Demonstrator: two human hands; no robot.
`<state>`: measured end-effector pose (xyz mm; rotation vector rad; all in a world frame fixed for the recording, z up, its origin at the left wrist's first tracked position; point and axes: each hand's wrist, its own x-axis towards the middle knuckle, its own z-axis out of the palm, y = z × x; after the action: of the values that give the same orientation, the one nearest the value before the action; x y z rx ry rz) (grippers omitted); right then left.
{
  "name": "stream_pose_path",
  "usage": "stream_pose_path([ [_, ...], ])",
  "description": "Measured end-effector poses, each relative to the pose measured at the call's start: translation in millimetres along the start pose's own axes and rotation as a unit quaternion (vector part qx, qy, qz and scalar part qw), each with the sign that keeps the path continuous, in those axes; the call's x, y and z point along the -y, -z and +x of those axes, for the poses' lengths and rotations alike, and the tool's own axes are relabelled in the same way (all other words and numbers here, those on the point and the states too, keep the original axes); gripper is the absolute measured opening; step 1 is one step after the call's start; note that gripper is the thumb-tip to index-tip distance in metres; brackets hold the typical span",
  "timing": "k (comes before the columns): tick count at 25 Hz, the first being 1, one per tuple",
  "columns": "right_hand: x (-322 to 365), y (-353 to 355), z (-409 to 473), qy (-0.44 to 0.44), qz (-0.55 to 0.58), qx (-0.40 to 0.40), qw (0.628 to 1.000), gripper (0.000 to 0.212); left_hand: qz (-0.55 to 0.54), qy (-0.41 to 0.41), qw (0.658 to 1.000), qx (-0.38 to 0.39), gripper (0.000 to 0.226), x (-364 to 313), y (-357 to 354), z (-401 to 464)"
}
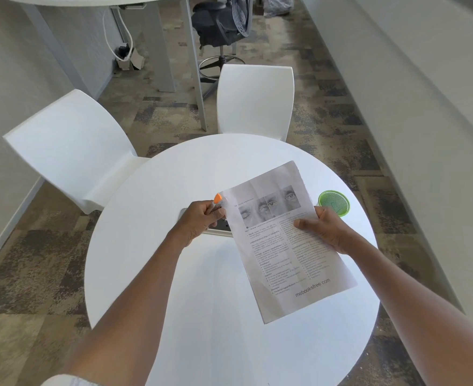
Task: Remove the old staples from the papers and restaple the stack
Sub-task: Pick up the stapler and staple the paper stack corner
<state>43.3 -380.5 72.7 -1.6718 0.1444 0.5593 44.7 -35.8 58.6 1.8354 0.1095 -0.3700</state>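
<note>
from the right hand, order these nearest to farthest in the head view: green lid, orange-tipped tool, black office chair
1. green lid, just beyond the right hand, on the table's right side
2. orange-tipped tool, across the papers, in the left hand
3. black office chair, far back on the floor

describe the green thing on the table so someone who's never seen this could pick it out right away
Start at the round white table in the middle of the view. Follow the right hand holding the printed papers; just beyond its knuckles, near the table's right edge, sits a small round green dish. It is the only green item there, unlike the orange-tipped tool in the left hand.
</note>
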Motion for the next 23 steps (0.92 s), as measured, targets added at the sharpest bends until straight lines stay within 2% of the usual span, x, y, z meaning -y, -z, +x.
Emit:
stream_pose_path([
  [7,-3.2,1.4,-1.5,0.004,0.005,-0.003,1.0,0.016,0.03,-0.009,0.999,-0.024,0.042,-3.8,-8.6,-4.6],
  [12,-9.1,4.5,-1.5,0.003,0.018,-0.005,1.0,0.02,0.014,-0.033,0.996,-0.08,0.019,0.9,-14.9,-2.5],
  [14,-11.8,6.8,-1.8,0.003,0.02,-0.003,1.0,0.023,0.011,-0.027,0.996,-0.088,0.012,2.6,-18.3,-3.1],
  [18,-15.6,10.8,-3.4,0.009,0.021,-0.003,1.0,0.024,0.016,-0.012,0.995,-0.1,0.015,14.9,-33.2,-5.5],
  [23,-22.5,20.6,-6.1,0.011,0.033,-0.007,0.999,0.027,0.05,0.047,0.987,-0.144,0.012,37.9,-69.9,-17.9],
])
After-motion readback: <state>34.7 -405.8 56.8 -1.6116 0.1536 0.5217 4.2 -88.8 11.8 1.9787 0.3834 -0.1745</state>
